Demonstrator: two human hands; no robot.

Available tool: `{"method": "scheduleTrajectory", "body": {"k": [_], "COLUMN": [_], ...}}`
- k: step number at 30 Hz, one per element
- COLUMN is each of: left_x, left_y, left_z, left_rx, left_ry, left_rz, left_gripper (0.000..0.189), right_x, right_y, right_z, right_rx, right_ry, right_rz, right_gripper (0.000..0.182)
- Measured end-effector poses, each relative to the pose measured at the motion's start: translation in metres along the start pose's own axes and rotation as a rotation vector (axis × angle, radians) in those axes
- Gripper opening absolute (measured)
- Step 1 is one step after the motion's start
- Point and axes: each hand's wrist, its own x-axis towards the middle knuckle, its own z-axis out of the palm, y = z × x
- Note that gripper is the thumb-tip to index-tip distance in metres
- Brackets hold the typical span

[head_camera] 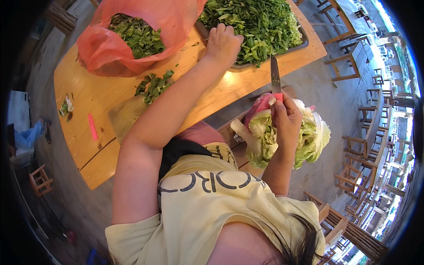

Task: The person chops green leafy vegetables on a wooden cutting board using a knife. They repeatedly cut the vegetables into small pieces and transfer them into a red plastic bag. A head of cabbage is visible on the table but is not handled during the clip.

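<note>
My right hand (287, 114) is closed around the pink handle of a kitchen knife (275, 74), its blade pointing at the tray's near edge. Over that tray (303, 39), heaped with chopped leafy greens (255, 26), my left hand (223, 44) is bent with curled fingers at the near-left rim; whether it grips anything is hidden. Whole heads of napa cabbage (313, 135) lie below my right hand, beside a pink bag (256, 107). A red plastic bag (109, 53) holding more cut greens stands left of the tray. Cut leaves (154, 86) lie at the far end of a wooden cutting board (124, 114).
The wooden table (76, 139) carries a pink strip (92, 127) and a small pile of scraps (67, 107) at its left. Wooden benches and tables (357, 63) stand to the right. A small wooden stool (40, 180) and part of another person (28, 134) are at the far left.
</note>
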Motion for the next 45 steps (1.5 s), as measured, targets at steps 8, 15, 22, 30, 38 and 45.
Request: {"method": "scheduleTrajectory", "body": {"k": [8,15,22,30,38,45], "left_x": [0.008,0.003,-0.111,-0.251,-0.258,-0.257], "left_y": [0.003,-0.03,-0.024,-0.046,-0.044,-0.043], "left_z": [0.006,-0.045,-0.148,-0.17,-0.164,-0.163], "left_rx": [0.059,-0.09,-0.583,-0.267,-0.196,-0.179], "left_ry": [0.056,-0.006,-0.168,0.061,0.136,0.193], "left_rz": [0.007,-0.02,-0.392,-0.859,-0.842,-0.823], "left_gripper": [0.009,0.008,0.015,0.012,0.01,0.012], "right_x": [-0.007,-0.004,-0.01,-0.046,-0.065,-0.073], "right_y": [0.01,0.01,0.015,0.031,0.037,0.023], "right_z": [-0.026,-0.017,0.026,0.124,0.174,0.177], "right_rx": [-0.028,-0.023,-0.128,-0.427,-0.783,-1.038], "right_ry": [0.043,-0.021,-0.217,-0.629,-0.743,-0.729], "right_rz": [0.02,0.004,-0.001,-0.306,-0.621,-0.665], "right_gripper": [0.027,0.03,0.031,0.037,0.053,0.063]}}
